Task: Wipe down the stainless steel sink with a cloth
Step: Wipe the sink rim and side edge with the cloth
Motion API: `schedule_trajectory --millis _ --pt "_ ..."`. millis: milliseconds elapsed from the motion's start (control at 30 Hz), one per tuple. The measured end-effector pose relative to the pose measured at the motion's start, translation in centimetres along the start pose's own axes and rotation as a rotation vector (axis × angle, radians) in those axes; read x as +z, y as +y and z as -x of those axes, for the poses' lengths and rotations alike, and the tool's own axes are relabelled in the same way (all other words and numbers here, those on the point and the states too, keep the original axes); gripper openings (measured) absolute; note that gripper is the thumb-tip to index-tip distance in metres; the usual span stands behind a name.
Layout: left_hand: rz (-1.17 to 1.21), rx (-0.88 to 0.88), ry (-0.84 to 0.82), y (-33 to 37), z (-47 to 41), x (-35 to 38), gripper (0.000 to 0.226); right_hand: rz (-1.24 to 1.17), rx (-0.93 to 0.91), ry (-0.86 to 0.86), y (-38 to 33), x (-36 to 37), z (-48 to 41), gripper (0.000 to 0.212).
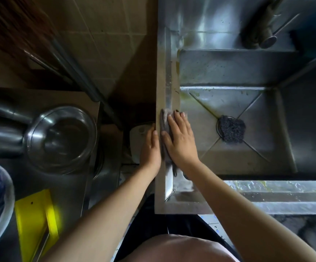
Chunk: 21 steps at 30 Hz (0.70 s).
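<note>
Cloth, likely soft and limp so best pressed flat, lies on the sink's left rim under the straight-fingered right hand, left hand resting open against the outer edge.

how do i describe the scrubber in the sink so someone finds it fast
Start at the stainless steel sink and look down to the basin floor, where the creases meet at the drain. The scrubber lies on that drain: dark and coarse, unlike the pale cloth under the right hand on the left rim.
</note>
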<state>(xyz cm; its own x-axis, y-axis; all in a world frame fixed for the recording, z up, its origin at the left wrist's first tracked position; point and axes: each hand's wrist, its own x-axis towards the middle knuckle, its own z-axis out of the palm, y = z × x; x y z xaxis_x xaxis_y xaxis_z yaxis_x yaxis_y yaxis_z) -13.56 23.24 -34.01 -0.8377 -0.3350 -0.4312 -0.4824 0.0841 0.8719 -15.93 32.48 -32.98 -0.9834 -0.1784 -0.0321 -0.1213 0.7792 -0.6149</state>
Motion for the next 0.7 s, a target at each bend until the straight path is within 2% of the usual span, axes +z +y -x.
schedule_trajectory --millis 233,433,700 --pt "0.036 0.013 0.035 -0.1 -0.3 0.3 0.033 0.043 -0.097 -0.042 0.6 -0.7 -3.2 0.056" --pt "-0.059 0.023 0.003 -0.3 -0.3 0.0 0.039 0.043 -0.042 -0.004 0.4 -0.7 -6.6 0.055" --pt "-0.034 0.050 -0.024 0.0 -0.1 -0.2 0.038 -0.015 0.042 -0.008 -0.2 -0.6 -4.1 0.058"
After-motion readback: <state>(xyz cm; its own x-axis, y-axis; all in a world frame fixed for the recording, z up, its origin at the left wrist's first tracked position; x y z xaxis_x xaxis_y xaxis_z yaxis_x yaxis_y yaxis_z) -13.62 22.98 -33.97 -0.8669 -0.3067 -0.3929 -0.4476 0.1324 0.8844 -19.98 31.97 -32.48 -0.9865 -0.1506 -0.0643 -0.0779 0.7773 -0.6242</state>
